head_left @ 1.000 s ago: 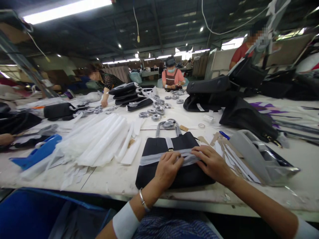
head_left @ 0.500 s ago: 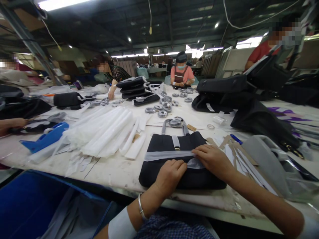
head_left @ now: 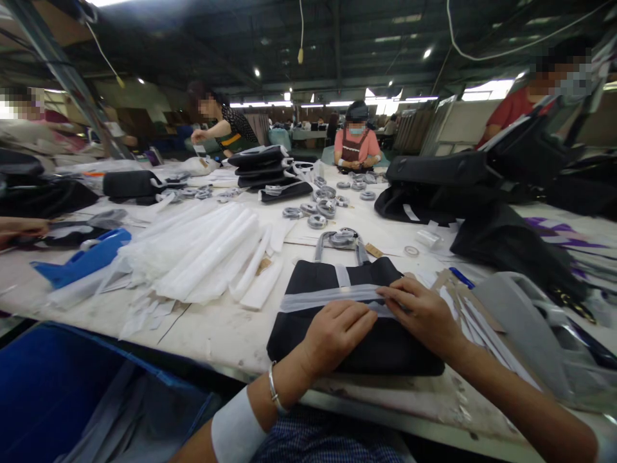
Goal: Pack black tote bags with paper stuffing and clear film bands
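A black handbag (head_left: 308, 334) lies on the table in front of me, its handles (head_left: 360, 249) wrapped in translucent film and pointing away. A translucent wrapping strip (head_left: 332, 296) runs across the bag's front, over a short vertical strip (head_left: 342, 275). My right hand (head_left: 424, 315) pinches the horizontal strip near the bag's right side. Close beside it, my left hand (head_left: 335, 334) rests low on the bag, its fingers together and bent over the strip's lower edge. The fingertips of both hands nearly meet.
White foam sheets (head_left: 193, 257) are heaped on the left, near a blue tape dispenser (head_left: 84, 257). Wrapped coiled straps (head_left: 325, 208) and stacked black bags (head_left: 263, 168) lie beyond. Paper strips and a grey dispenser (head_left: 520, 328) stand right. A blue bin (head_left: 48, 386) is below left. Co-workers surround the table.
The horizontal strip now covers the gold buckle that showed before. Both hands have shifted slightly right, and the loose flap is flatter. A co-worker at back left has straightened and raised a hand.
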A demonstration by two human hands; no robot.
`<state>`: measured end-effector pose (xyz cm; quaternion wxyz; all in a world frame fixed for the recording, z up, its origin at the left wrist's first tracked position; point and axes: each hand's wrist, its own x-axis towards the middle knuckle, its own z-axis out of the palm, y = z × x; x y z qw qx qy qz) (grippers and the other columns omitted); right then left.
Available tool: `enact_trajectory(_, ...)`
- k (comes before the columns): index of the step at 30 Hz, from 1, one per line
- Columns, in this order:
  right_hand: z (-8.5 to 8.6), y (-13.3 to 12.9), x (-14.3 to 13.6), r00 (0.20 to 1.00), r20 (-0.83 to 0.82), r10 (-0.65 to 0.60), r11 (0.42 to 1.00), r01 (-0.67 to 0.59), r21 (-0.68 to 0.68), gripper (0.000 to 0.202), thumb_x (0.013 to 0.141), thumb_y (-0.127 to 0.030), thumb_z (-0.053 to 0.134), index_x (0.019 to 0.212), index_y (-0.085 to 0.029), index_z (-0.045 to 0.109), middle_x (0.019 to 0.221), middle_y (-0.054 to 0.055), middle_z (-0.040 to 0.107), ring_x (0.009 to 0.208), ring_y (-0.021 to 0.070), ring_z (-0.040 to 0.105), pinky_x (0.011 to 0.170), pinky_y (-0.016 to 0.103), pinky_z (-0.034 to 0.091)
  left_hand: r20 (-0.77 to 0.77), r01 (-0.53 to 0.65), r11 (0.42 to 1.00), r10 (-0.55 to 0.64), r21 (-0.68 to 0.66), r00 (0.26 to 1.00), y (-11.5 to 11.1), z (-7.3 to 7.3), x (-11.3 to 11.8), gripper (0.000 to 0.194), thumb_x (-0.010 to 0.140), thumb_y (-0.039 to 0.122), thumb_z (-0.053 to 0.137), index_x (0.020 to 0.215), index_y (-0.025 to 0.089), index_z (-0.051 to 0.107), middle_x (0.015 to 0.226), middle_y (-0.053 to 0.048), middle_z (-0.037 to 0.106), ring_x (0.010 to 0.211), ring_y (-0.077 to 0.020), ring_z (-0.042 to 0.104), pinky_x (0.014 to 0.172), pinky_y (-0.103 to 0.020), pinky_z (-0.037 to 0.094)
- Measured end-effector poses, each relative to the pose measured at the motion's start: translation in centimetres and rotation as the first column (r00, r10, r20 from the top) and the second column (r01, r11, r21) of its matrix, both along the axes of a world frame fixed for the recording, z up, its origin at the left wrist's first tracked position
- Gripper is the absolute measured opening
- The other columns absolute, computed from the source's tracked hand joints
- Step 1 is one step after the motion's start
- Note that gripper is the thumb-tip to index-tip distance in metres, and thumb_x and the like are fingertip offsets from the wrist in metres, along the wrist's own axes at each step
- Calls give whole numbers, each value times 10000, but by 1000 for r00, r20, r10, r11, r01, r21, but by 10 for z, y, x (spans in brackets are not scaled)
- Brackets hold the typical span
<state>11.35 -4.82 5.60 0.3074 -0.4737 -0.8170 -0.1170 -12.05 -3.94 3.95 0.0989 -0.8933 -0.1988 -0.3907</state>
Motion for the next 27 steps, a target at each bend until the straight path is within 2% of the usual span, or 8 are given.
enact_trajectory(2, 1, 1, 2, 1000, 10, 7, 1000, -7, -1, 259, 958, -221, 487, 1085, -242, 712, 893, 64, 642, 813, 200, 620, 724, 328, 535, -38, 5, 1000, -6, -11, 999, 2, -2, 0, 229, 997, 150, 439, 1156, 175, 602, 1098, -46, 699, 1001, -155, 637, 905, -293, 523)
enact_trajectory(5, 5, 0, 2, 1000, 3, 10, 1000, -10, 0, 250, 965, -219, 491, 1066, -233, 720, 886, 65, 634, 810, 196, 615, 707, 315, 530, -206, -84, 988, 56, -127, 977, 8, -11, -2, 194, 976, 141, 472, 1090, 167, 626, 1045, -54, 706, 930, -175, 658, 839, -302, 556)
enact_trajectory(9, 6, -5, -2, 1000, 12, 13, 1000, -13, 3, 240, 971, -210, 502, 1084, -233, 712, 895, 59, 640, 812, 189, 619, 721, 308, 524, -326, -299, 912, 203, -279, 923, 19, -17, -10, 192, 939, 118, 525, 1076, 187, 640, 1007, -49, 713, 878, -198, 678, 781, -314, 575)
enact_trajectory(13, -9, -11, -4, 996, 80, 31, 996, -24, -84, 240, 974, -214, 496, 1088, -218, 708, 958, 79, 659, 862, 208, 630, 761, 342, 541, -371, -435, 839, 309, -327, 876, 19, -19, -17, 261, 916, 83, 520, 1123, 191, 638, 986, -54, 719, 868, -224, 689, 789, -354, 584)
enact_trajectory(18, -36, -22, 4, 961, 242, 132, 978, -87, -189, 330, 968, -263, 521, 1274, -178, 613, 1282, 111, 634, 1165, 267, 586, 1001, 461, 504, -331, -353, 860, 234, -367, 914, -11, -13, -28, 352, 884, 29, 502, 1186, 169, 618, 1129, -69, 707, 1014, -212, 674, 908, -332, 564)
enact_trajectory(22, -44, -27, 9, 925, 348, 152, 980, -97, -171, 414, 982, -313, 501, 1361, -153, 542, 1366, 120, 590, 1236, 286, 556, 1046, 517, 465, -211, -334, 849, 269, -408, 940, -23, -2, -33, 263, 959, 172, 466, 1162, 212, 629, 1109, -43, 720, 934, -179, 694, 838, -296, 576)
enact_trajectory(24, -42, -27, 8, 921, 360, 151, 981, -93, -172, 409, 984, -334, 493, 1345, -155, 560, 1358, 120, 597, 1223, 284, 569, 1039, 507, 471, -187, -301, 873, 245, -383, 951, -17, -6, -30, 310, 993, 262, 437, 1269, 213, 571, 1272, -54, 658, 1147, -199, 625, 978, -336, 520)
enact_trajectory(27, -28, -20, -2, 932, 332, 144, 985, -102, -139, 377, 987, -365, 477, 1275, -167, 619, 1283, 115, 650, 1152, 281, 617, 997, 479, 499, -263, -284, 902, 202, -325, 944, -5, -26, -24, 445, 1001, 383, 427, 1392, 176, 466, 1466, -73, 503, 1373, -248, 434, 1143, -431, 364)
